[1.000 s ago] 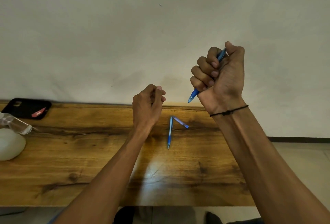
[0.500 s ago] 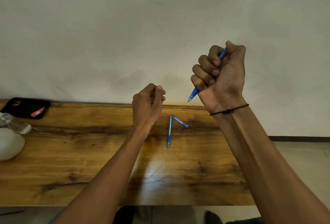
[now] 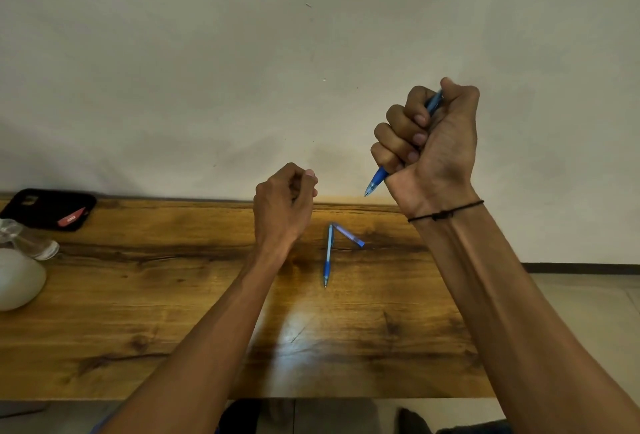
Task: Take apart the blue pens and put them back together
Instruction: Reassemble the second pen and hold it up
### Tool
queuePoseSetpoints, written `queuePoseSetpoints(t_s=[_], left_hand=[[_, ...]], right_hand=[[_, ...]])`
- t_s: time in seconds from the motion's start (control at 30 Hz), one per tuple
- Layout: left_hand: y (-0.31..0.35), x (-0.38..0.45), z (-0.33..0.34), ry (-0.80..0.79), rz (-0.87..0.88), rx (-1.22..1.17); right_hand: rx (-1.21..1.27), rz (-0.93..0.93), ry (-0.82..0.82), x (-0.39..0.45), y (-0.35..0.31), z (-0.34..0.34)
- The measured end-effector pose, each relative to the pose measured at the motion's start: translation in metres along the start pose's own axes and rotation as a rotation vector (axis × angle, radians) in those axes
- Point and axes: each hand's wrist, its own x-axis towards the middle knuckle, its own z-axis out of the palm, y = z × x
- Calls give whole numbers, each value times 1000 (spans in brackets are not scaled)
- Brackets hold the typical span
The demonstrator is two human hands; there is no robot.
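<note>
The right hand [image 3: 429, 146] hides the middle of the blue pen [image 3: 375, 181]. Whether the curled left hand [image 3: 285, 201] holds anything cannot be told. At the left edge, the white round object [image 3: 17, 278] and clear bottle [image 3: 31, 241] are cut off.

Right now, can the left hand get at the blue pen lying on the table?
Probably yes: the left hand hovers just beside the blue pen, nothing between them, though its fingers are curled.

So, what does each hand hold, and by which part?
The right hand grips a blue pen around its barrel's middle, tip pointing down. The left hand is curled; whether it holds anything cannot be told.
</note>
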Motion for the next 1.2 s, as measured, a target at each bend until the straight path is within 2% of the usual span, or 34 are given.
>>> queuePoseSetpoints(t_s=[1.2], left_hand=[[-2, 0, 2, -38, 55, 5]], right_hand=[[-38, -4, 33, 2, 4, -3]])
